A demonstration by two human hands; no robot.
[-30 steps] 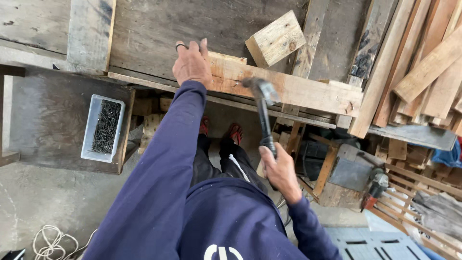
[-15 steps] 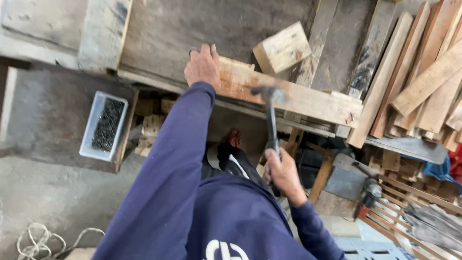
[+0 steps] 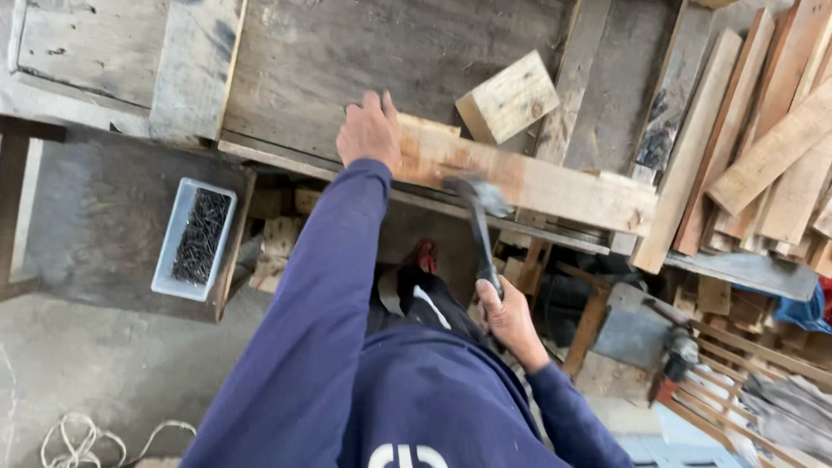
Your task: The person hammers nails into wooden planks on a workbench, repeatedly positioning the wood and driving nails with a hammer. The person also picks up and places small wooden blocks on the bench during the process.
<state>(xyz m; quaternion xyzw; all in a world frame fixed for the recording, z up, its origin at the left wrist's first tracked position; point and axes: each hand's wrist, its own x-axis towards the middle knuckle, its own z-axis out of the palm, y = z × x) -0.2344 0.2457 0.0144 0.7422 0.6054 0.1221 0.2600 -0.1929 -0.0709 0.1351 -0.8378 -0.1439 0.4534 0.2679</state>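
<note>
My left hand (image 3: 369, 132) lies flat on the left end of a long pale wooden plank (image 3: 555, 182) that rests along the front edge of a worn workbench (image 3: 364, 52). My right hand (image 3: 507, 316) grips the black handle of a hammer (image 3: 478, 217). The hammer's head is blurred and sits over the plank's near edge, right of my left hand. A square wooden block (image 3: 509, 97) lies on the bench just behind the plank.
A white tray of dark nails (image 3: 194, 237) stands on a low grey table at the left. Several loose planks (image 3: 763, 156) are piled at the right. Scrap wood and a power tool (image 3: 674, 357) lie under the bench. A coiled rope (image 3: 78, 438) lies on the floor.
The hammer head has swung from above the plank's middle down toward its near edge. My left hand stays pressed on the plank's left end.
</note>
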